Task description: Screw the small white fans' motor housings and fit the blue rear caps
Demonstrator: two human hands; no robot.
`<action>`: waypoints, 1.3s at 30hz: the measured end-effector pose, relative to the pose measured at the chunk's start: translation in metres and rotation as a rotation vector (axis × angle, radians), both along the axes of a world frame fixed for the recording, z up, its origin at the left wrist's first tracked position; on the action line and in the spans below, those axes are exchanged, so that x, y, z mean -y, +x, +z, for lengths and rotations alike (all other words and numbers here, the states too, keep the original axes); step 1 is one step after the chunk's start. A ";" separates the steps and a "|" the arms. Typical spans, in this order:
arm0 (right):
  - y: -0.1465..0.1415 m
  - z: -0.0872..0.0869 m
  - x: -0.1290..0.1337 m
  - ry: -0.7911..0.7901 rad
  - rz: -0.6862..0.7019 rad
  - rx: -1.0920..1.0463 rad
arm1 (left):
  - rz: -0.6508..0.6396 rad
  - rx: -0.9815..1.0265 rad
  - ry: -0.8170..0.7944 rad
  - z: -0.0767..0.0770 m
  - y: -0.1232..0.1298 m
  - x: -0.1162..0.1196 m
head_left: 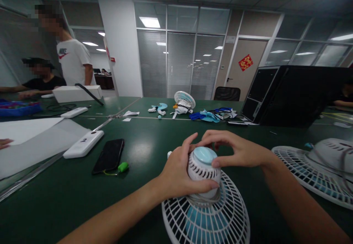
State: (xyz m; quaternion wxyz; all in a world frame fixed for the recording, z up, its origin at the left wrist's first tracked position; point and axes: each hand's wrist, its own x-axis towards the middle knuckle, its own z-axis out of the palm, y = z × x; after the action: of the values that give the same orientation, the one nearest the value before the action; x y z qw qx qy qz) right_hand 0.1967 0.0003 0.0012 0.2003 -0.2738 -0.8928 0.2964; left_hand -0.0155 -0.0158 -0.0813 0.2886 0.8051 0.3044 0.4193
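A white fan [205, 214] with light blue blades lies grille-down on the green table in front of me. Its rounded motor housing [202, 171] points up, with a grey cord wound round its lower part. My left hand [183, 166] is wrapped round the housing from the left, thumb across the front. On top of the housing sits a light blue round cap [204, 155]. My right hand [234, 150] has its thumb and fingers bent round the cap's right and far edges; some fingertips are hidden behind the housing.
A second fan [328, 163] lies at the right. On the left are a black phone [109, 156] with a green tag and a white power strip [84, 144]. Farther back stand another small fan [184, 102], blue scraps and a big black case [295, 95]. Two people are at the left.
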 end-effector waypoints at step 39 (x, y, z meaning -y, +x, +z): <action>-0.006 -0.003 -0.003 -0.060 0.039 -0.026 | 0.141 -0.088 0.049 0.004 0.004 0.009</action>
State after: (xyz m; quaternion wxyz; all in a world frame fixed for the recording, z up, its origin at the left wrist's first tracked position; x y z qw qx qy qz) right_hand 0.1904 0.0037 -0.0013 0.1978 -0.2583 -0.8859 0.3306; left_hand -0.0111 -0.0249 -0.0771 0.2250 0.8062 0.3624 0.4100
